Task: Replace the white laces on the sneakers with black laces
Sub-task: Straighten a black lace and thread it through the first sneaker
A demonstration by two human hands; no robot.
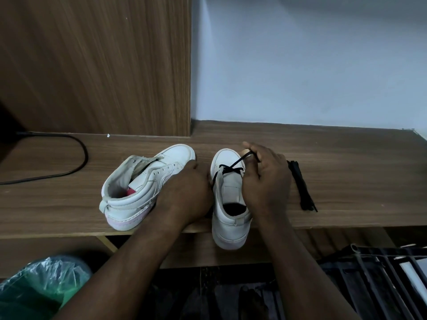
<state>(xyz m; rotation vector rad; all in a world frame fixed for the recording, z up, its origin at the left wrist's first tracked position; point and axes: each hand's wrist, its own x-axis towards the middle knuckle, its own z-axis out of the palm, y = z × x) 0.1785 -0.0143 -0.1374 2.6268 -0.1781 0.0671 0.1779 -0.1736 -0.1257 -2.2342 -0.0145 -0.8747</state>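
Pinching the black lace (231,168), right hand (265,179) flanks the sneaker (228,234) overhanging the shelf (346,181).

Matt wood grain is seen on the worktop (323,181). The left sneaker (143,181) and right sneaker (227,188) are covered in smooth white leather-like material. The black lace (233,166) looks matt.

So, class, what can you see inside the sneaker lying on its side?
Inside the tipped sneaker, a pink patch shows against the grey lining. Further in, the toe end is covered by the shoe's own side and cannot be seen.
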